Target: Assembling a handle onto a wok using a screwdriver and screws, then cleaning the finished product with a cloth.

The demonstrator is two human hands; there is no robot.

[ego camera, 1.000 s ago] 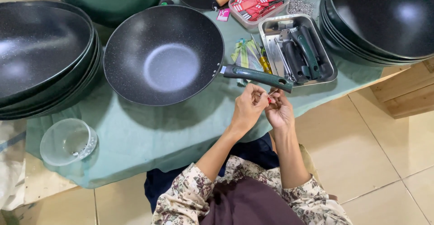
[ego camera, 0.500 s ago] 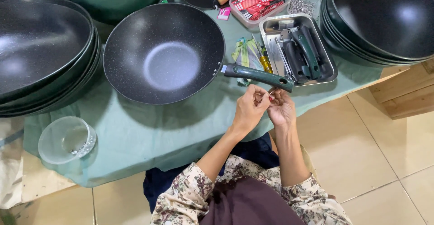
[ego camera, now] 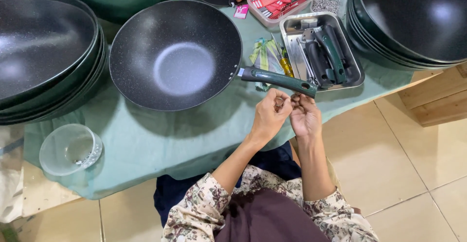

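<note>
Beige floor tiles are seen below a desk (ego camera: pixel 146 145) covered with a pale green cloth. Both hands are brought together just under the tip of the green handle (ego camera: pixel 277 80) of a black wok (ego camera: pixel 175 55) lying on the cloth. The left hand (ego camera: pixel 270 116) and the right hand (ego camera: pixel 304 115) are curled, fingertips pinched on something small; what it is cannot be told. A steel tray (ego camera: pixel 355 72) of spare handles is set just beyond, stacked woks (ego camera: pixel 44 52) at the left, a clear bowl (ego camera: pixel 68 149) near the edge.

Cookware assembly workshop: stacked woks (ego camera: pixel 44 52), tray of loose handles (ego camera: pixel 323 52).
</note>
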